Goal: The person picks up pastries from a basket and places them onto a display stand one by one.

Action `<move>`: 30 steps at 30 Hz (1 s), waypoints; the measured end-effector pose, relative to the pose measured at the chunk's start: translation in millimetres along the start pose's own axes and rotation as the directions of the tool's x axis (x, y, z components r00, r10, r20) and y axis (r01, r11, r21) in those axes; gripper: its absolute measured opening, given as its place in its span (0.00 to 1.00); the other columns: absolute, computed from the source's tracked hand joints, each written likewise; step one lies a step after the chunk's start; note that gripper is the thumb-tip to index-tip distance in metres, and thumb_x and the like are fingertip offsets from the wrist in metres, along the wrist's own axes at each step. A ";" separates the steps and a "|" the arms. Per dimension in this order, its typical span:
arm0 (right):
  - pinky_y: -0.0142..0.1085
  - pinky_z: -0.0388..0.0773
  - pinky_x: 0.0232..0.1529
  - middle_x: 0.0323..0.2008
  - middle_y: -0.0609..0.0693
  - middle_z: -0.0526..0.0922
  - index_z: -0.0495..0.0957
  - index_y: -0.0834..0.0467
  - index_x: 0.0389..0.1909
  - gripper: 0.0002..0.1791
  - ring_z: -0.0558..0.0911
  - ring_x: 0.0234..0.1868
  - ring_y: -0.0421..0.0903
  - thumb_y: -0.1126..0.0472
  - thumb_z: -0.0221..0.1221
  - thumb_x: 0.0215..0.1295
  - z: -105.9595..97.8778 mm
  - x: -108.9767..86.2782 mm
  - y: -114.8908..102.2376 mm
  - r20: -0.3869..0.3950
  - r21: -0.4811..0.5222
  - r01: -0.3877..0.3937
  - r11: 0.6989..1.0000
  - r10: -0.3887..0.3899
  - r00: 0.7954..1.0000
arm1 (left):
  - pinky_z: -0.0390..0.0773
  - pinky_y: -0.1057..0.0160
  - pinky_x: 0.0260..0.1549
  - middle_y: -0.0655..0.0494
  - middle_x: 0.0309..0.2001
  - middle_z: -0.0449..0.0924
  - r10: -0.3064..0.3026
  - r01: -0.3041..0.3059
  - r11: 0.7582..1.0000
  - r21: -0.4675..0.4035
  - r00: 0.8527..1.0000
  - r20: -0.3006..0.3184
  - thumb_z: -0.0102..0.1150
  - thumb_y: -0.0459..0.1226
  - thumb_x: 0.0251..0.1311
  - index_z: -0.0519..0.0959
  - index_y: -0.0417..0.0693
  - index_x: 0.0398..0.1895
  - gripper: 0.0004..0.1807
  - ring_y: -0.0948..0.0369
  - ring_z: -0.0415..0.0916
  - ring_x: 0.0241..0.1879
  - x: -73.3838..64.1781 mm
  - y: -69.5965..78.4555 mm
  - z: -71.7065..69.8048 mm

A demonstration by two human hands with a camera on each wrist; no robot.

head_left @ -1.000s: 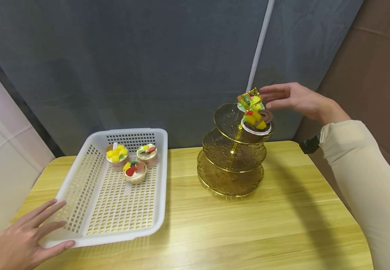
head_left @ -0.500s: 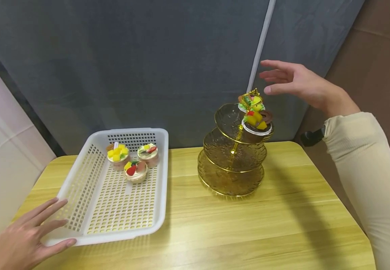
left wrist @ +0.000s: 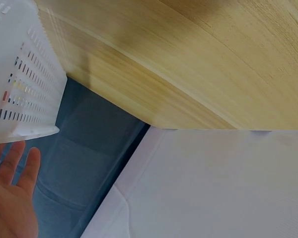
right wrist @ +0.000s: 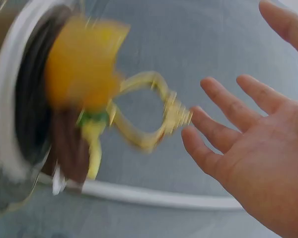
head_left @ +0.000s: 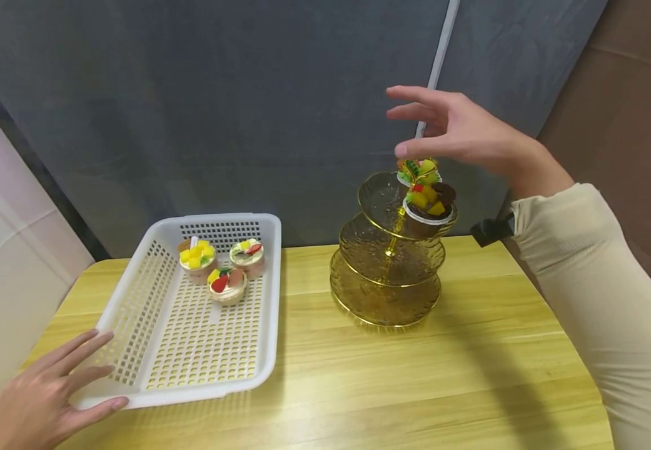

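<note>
A gold three-tier stand [head_left: 388, 275] carries two dessert cups on its top plate. The front one is a chocolate cup [head_left: 429, 212] topped with mango pieces; behind it sits a green-rimmed fruit cup [head_left: 423, 172]. Just above them my right hand [head_left: 460, 128] hovers, holding nothing, its fingers spread in the right wrist view near the gold heart-shaped handle [right wrist: 144, 111]. At the lower left, my left hand [head_left: 44, 394] rests on the near left corner of a white perforated basket [head_left: 274, 312]. Inside the basket stand a mango cup [head_left: 197, 257], a strawberry tart [head_left: 227, 287] and a cream cup [head_left: 247, 255].
The stand and basket share a light wooden table [head_left: 325, 394] with rounded corners. A dark grey curtain [head_left: 246, 112] hangs behind it. White fabric [head_left: 10, 225] borders the left side, brown fabric [head_left: 629, 137] the right.
My right hand has risen from beside the top-plate cups, then moved left to a place over them. My left hand, the basket and the desserts stay put.
</note>
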State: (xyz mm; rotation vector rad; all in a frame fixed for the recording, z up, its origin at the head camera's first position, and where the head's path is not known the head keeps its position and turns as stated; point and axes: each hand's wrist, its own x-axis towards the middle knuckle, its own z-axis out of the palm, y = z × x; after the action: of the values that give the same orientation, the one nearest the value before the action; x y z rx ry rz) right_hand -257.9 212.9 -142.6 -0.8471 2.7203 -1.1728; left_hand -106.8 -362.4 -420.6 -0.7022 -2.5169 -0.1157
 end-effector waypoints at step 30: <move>0.40 0.61 0.67 0.67 0.45 0.72 0.60 0.52 0.75 0.43 0.67 0.68 0.34 0.53 0.68 0.61 104.2 66.0 -55.5 0.106 0.034 0.277 0.960 -0.279 0.954 | 0.40 0.82 0.64 0.71 0.69 0.64 0.083 -0.096 0.989 -0.115 0.990 -0.116 0.53 0.77 0.47 0.85 0.46 0.23 0.43 0.78 0.43 0.72 -0.7 -7.3 2.5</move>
State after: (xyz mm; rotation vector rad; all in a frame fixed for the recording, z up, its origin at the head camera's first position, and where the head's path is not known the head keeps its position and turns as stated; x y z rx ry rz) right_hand -260.8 80.1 -167.9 -1.2859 2.5577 -1.1538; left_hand -111.1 -368.5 -422.7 -0.8321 -2.3831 -0.2688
